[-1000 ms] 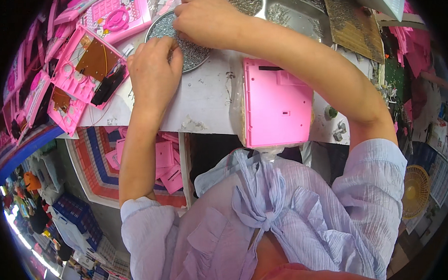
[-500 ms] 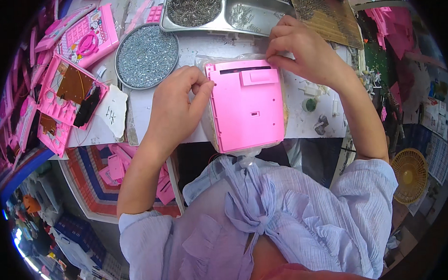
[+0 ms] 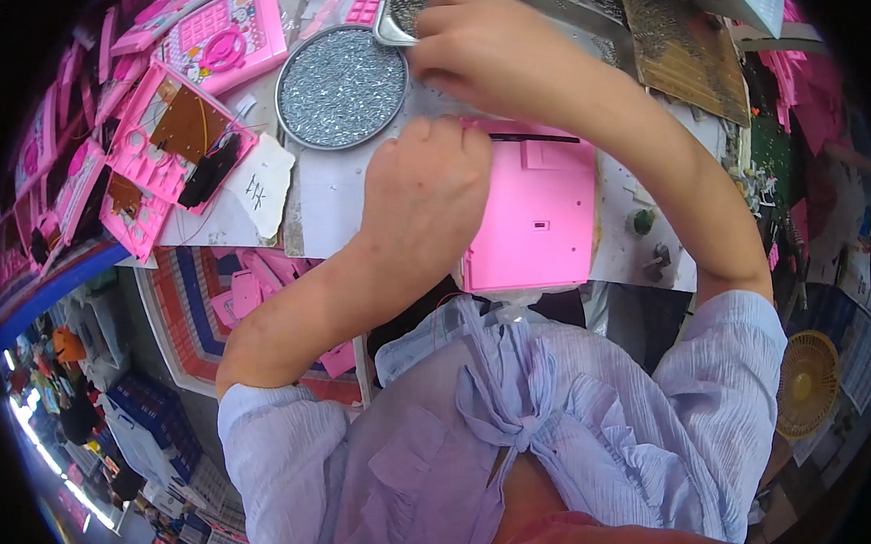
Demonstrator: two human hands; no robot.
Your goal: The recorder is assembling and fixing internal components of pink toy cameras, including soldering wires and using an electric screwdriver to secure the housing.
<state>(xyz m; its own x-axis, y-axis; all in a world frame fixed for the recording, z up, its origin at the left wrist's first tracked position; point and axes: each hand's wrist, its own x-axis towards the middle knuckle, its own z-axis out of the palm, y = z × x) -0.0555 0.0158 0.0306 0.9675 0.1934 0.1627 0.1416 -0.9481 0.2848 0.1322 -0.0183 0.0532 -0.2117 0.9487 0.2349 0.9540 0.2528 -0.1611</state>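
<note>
A pink plastic casing (image 3: 539, 220) lies back side up on a clear bag on the bench in front of me. It has a dark slot along its far edge and a small square opening in the middle. My left hand (image 3: 428, 191) rests closed over its upper left edge, knuckles up, hiding the fingertips and whatever they hold. My right hand (image 3: 490, 54) is above the far left corner of the casing, fingers bent and drawn together. It is nearest the round dish (image 3: 281, 109) full of small silver screws, and its fingertips are slightly blurred.
A steel compartment tray (image 3: 389, 29) with small metal parts stands behind my right hand. At left are an opened pink casing with wires (image 3: 186, 137), a pink toy panel (image 3: 231, 44) and a torn white piece (image 3: 265, 187). Cardboard (image 3: 687, 57) lies far right.
My right hand has left the casing's far right edge and moved left toward the screw dish. My left hand has turned knuckles up over the casing's left edge. The view has shifted slightly.
</note>
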